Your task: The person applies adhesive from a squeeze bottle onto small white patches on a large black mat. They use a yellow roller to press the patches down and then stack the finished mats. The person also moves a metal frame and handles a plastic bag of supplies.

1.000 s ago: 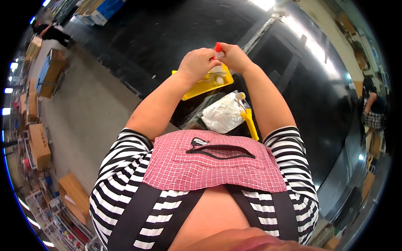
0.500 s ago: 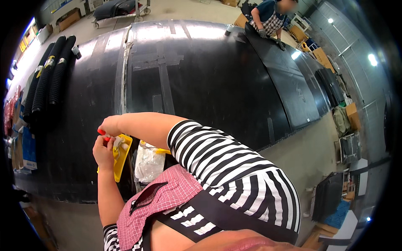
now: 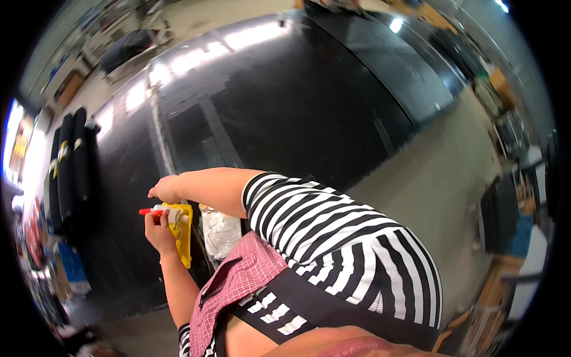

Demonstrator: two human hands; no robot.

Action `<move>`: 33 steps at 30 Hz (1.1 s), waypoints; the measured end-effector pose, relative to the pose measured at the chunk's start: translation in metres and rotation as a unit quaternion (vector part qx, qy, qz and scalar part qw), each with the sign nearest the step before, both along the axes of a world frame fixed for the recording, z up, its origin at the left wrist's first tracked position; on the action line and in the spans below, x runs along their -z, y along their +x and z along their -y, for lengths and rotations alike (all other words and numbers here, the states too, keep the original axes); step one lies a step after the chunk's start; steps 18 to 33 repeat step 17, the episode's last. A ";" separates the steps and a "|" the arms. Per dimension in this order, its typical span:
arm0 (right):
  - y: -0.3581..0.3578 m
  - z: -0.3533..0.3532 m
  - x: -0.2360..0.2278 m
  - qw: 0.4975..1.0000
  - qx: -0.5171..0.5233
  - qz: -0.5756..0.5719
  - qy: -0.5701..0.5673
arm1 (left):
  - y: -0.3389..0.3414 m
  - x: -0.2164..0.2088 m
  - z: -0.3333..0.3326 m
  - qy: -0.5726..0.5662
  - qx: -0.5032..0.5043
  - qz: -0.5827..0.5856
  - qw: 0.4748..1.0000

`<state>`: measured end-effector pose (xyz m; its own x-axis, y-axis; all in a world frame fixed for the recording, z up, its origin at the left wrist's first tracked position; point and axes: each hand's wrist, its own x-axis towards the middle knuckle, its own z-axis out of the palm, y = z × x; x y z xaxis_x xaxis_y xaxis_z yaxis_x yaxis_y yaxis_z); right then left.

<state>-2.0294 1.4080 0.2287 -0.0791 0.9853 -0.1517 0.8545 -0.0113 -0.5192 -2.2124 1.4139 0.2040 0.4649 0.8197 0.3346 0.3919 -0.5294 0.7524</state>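
My left hand (image 3: 159, 235) is closed, thumb and fingers pinching a slim red piece (image 3: 144, 212) that sticks out to the left. What kind of thing it is, I cannot make out. Close behind those fingers lies a yellow tray (image 3: 186, 253) with whitish items (image 3: 176, 215) on it. Above it, my right hand (image 3: 166, 189) reaches in from the right, its fingers drawn together and pointing left. Anything between them is hidden. A clear plastic-wrapped pack (image 3: 220, 231) sits right of the tray, under my right forearm.
A broad black table (image 3: 285, 107) carries a pale seam strip (image 3: 157, 119) running away from me. Black ribbed rolls (image 3: 70, 172) stand at the left, near a blue box (image 3: 72, 268). A black sheet (image 3: 404, 71) overlaps the right side. Part of another person (image 3: 333, 5) shows at the top.
My hands have moved apart: the right no longer shows the red piece at its fingertips, and the left keeps one. The view has turned, so the person at the far side is mostly cut off.
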 end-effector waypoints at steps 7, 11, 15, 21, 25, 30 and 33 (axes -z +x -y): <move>0.048 0.182 0.005 0.956 0.160 -0.172 0.178 | -0.028 0.054 -0.035 0.057 0.025 0.023 0.998; 0.075 0.294 0.041 0.898 0.357 -0.132 0.220 | -0.042 0.076 -0.057 0.094 0.014 -0.027 0.995; 0.078 0.370 0.082 0.859 0.460 -0.083 0.208 | -0.048 0.090 -0.058 0.048 0.015 -0.029 0.998; 0.097 0.397 0.114 0.857 0.445 -0.040 0.256 | -0.035 0.089 -0.064 0.053 0.022 -0.056 0.997; 0.097 0.397 0.114 0.857 0.445 -0.040 0.256 | -0.035 0.089 -0.064 0.053 0.022 -0.056 0.997; 0.097 0.397 0.114 0.857 0.445 -0.040 0.256 | -0.035 0.089 -0.064 0.053 0.022 -0.056 0.997; 0.097 0.397 0.114 0.857 0.445 -0.040 0.256 | -0.035 0.089 -0.064 0.053 0.022 -0.056 0.997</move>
